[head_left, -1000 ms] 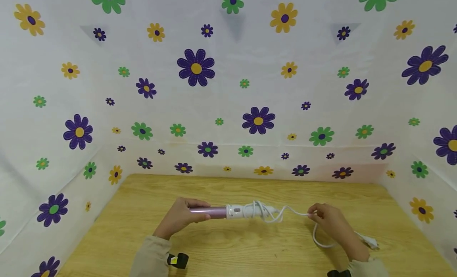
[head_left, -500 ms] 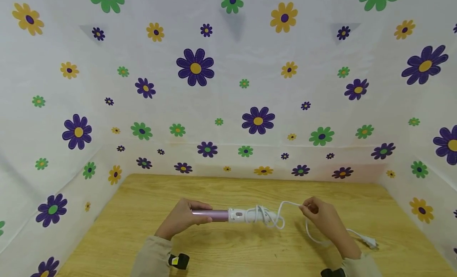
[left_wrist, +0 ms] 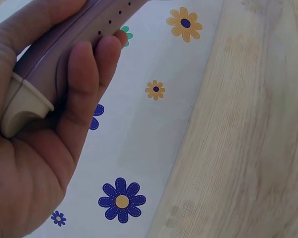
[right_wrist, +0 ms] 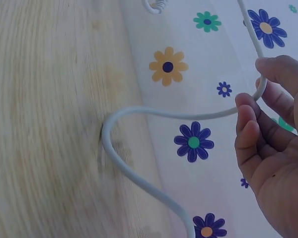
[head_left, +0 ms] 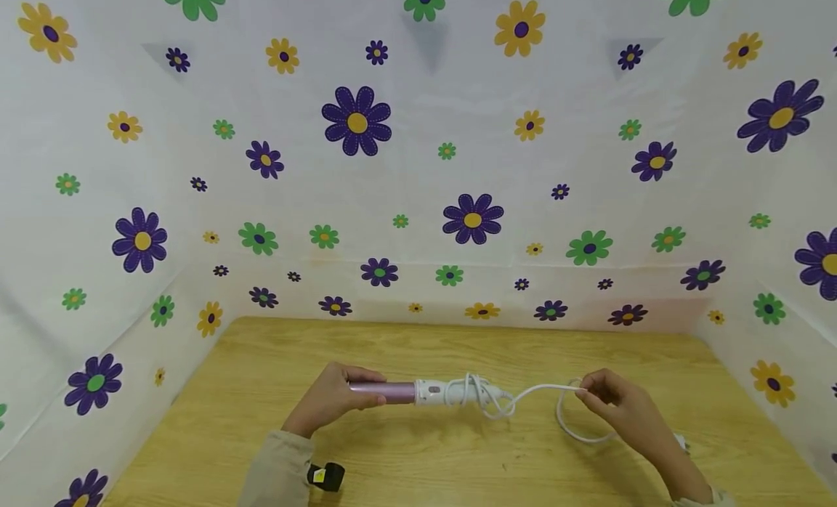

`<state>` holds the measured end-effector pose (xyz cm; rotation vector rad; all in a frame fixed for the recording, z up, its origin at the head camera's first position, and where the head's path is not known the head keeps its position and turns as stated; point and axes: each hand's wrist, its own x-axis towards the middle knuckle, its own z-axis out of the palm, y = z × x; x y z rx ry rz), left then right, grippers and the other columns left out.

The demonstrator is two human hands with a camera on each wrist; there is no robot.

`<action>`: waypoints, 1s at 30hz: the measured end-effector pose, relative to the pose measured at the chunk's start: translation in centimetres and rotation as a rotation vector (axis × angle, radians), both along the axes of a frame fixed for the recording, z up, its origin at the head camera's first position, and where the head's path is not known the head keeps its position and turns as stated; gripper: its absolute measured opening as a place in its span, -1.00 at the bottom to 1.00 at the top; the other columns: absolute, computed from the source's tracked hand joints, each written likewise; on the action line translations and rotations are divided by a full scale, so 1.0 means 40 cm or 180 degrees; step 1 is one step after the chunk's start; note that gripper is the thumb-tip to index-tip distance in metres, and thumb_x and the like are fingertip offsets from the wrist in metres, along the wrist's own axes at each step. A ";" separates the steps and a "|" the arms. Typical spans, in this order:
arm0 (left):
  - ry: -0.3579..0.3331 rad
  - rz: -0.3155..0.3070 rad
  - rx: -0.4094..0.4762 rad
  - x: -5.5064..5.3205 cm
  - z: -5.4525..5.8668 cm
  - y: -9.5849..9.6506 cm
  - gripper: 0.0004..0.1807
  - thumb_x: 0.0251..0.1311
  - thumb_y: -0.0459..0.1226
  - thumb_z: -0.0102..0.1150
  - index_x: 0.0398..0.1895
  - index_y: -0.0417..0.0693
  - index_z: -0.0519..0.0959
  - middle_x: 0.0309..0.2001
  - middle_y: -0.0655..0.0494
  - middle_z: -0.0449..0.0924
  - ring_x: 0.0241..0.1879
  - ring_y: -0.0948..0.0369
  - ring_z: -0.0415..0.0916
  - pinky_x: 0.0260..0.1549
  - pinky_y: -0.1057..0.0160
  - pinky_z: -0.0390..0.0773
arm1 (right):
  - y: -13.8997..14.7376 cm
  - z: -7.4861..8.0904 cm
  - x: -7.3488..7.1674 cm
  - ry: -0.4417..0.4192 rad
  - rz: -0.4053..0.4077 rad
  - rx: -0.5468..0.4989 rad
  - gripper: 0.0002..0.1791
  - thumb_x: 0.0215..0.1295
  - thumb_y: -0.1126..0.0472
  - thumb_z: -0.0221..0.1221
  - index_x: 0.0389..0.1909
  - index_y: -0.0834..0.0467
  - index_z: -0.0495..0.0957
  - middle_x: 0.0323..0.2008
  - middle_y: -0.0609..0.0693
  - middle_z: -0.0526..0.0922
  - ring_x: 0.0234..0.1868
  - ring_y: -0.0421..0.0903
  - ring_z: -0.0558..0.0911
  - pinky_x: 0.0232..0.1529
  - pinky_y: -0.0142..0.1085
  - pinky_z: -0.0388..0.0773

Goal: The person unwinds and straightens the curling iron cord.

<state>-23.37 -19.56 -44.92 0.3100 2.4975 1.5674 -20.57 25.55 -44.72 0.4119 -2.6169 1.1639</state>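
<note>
My left hand (head_left: 330,399) grips the purple end of a hair iron (head_left: 394,393), held level above the table. In the left wrist view, fingers and thumb wrap the purple body (left_wrist: 54,59), which has a pale end cap (left_wrist: 27,106) and a row of small holes. Its white handle (head_left: 431,391) points right, with a white cord (head_left: 546,387) wound loosely around it. To the right, my right hand (head_left: 624,409) pinches that cord between thumb and fingers. Beyond the pinch, the cord (right_wrist: 154,113) bends in a curve. The plug (head_left: 681,442) is partly hidden behind my right forearm.
A wooden table (head_left: 314,340) lies beneath both hands. White cloth (head_left: 405,187) printed with flowers stands at the back and along both sides. A black wrist strap piece (head_left: 327,477) sits by my left sleeve (head_left: 277,467).
My right hand came left toward the iron, then moved back right with the cord, drawing it straighter. The left hand and iron shifted only slightly.
</note>
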 end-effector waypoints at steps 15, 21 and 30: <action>-0.0033 0.0006 0.0114 0.011 0.022 0.003 -0.56 -0.05 -0.12 0.48 -0.07 -0.10 0.70 0.03 -0.16 0.61 -0.23 0.11 0.51 -0.31 0.22 0.58 | 0.074 -0.025 0.054 -0.0058 0.0109 0.0300 -0.89 0.17 0.29 0.31 -0.38 0.10 0.54 -0.52 -0.29 0.53 -0.50 -0.40 0.46 -0.49 -0.43 0.45; -0.0023 0.0045 0.0132 0.013 0.019 0.000 -0.57 -0.07 -0.11 0.49 -0.10 -0.09 0.71 -0.01 -0.14 0.64 -0.22 0.11 0.54 -0.29 0.22 0.58 | 0.074 -0.038 0.044 -0.0204 0.0049 0.0643 -0.89 0.17 0.23 0.31 -0.40 0.07 0.54 -0.53 -0.27 0.50 -0.51 -0.44 0.39 -0.50 -0.44 0.42; -0.0021 -0.0013 0.0204 0.011 0.018 0.001 -0.56 -0.07 -0.13 0.49 -0.09 -0.13 0.70 0.00 -0.16 0.63 -0.22 0.11 0.53 -0.29 0.22 0.58 | 0.073 -0.042 0.010 -0.0543 -0.0194 0.0889 -0.86 0.19 0.19 0.30 -0.35 0.15 0.54 -0.51 -0.12 0.51 -0.50 -0.40 0.35 -0.47 -0.42 0.38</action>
